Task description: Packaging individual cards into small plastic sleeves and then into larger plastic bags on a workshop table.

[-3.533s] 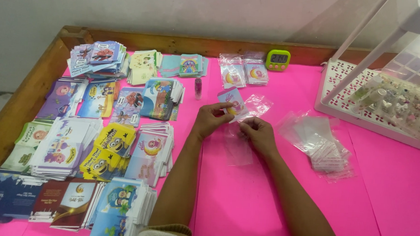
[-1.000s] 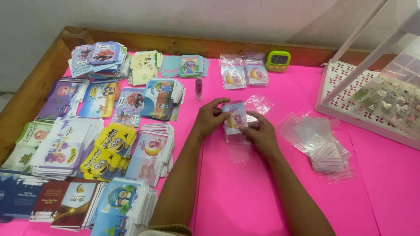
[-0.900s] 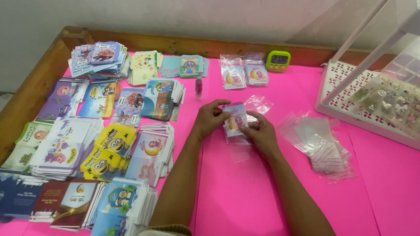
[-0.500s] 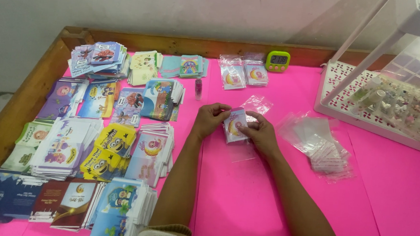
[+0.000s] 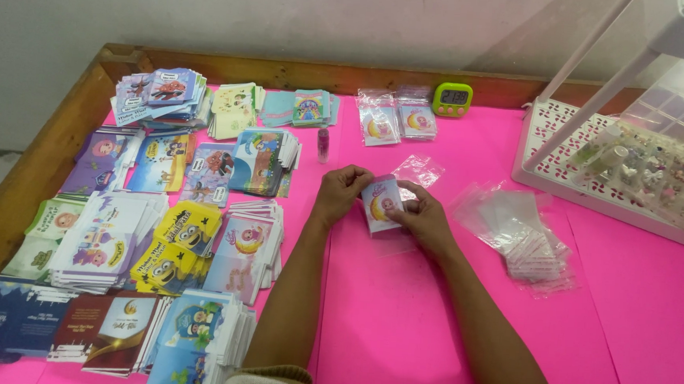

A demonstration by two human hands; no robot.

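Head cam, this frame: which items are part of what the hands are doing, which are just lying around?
In use:
- left hand and right hand, both gripping the small pastel card with a moon picture
- heap of clear plastic sleeves, close by

Lying about:
- stacks of colourful printed cards
- green digital timer
- white plastic rack
- small pink bottle

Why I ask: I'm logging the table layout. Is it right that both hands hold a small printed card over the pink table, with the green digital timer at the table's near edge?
Not quite. Both hands, left hand and right hand, hold the small card over the pink table, but the green timer stands at the far edge, by the wooden rim, as the head view shows.
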